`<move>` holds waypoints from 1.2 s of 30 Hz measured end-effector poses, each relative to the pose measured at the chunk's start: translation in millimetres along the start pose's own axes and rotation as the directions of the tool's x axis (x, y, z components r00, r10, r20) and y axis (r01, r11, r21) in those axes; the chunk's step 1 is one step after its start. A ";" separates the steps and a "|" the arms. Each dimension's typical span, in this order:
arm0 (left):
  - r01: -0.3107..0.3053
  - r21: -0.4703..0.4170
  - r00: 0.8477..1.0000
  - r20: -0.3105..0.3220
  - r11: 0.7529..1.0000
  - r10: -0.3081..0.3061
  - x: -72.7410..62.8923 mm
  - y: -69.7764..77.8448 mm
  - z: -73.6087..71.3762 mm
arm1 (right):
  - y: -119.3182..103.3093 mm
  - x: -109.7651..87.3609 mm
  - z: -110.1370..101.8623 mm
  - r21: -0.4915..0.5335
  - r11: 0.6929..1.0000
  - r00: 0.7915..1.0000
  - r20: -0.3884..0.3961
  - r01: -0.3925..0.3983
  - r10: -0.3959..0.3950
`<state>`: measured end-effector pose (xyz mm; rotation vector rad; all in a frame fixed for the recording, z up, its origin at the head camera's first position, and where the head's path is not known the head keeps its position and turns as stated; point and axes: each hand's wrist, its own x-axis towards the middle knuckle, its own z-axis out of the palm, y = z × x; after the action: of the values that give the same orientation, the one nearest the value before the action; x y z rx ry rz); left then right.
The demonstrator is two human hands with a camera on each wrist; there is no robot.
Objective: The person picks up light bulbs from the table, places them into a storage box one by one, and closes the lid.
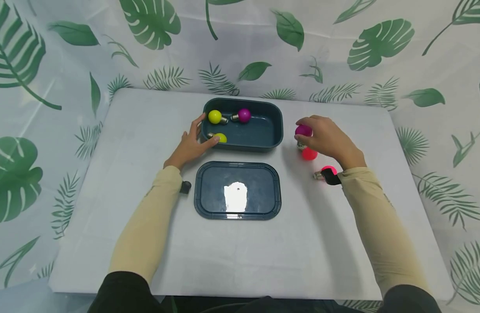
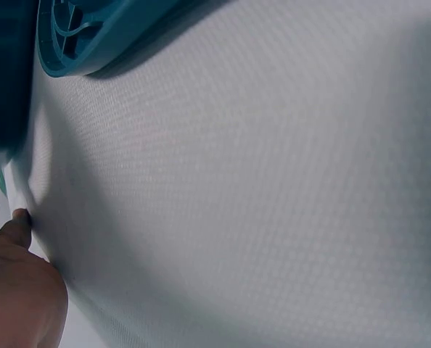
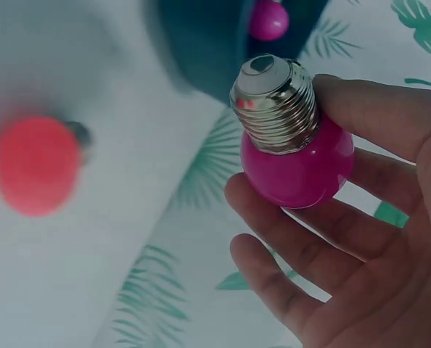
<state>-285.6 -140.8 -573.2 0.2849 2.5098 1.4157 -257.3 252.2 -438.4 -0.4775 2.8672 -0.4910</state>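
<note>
Your left hand (image 1: 191,147) is spread loose on the left end of the dark box (image 1: 259,131), two yellow bulbs (image 1: 214,116), one purple bulb (image 1: 245,115) inside. Further right, you've got another purple bulb (image 3: 299,170) pinched in your right hand (image 1: 329,138), spare fingers fanned out.

A white table (image 1: 232,256) bears a dark box (image 1: 261,131), a lid (image 1: 210,191) and two red bulbs (image 1: 309,154).
</note>
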 end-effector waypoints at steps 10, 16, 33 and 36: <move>0.007 -0.011 1.000 -0.004 1.000 -0.007 0.2 -2.8 1.1 | -27.5 45.5 -28.1 0.021 1.000 1.000 0.016 0.019 -0.019; 0.047 -0.020 0.999 0.005 0.999 -0.047 -1.1 -2.9 -0.9 | -46.7 68.0 -42.4 0.093 0.992 0.996 -0.025 0.087 -0.085; 0.045 -0.025 0.999 0.003 0.999 -0.045 -0.7 0.7 -1.2 | -108.5 121.2 -64.5 0.139 0.975 0.985 -0.020 0.174 -0.173; 0.045 -0.024 0.999 -0.001 0.999 -0.045 -0.3 0.8 -0.5 | -114.9 129.7 -62.4 0.139 0.979 0.988 0.010 0.152 -0.155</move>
<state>-285.5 -140.8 -572.3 0.2222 2.4826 1.4278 -360.6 123.0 -357.5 -0.6779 2.7650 -0.7002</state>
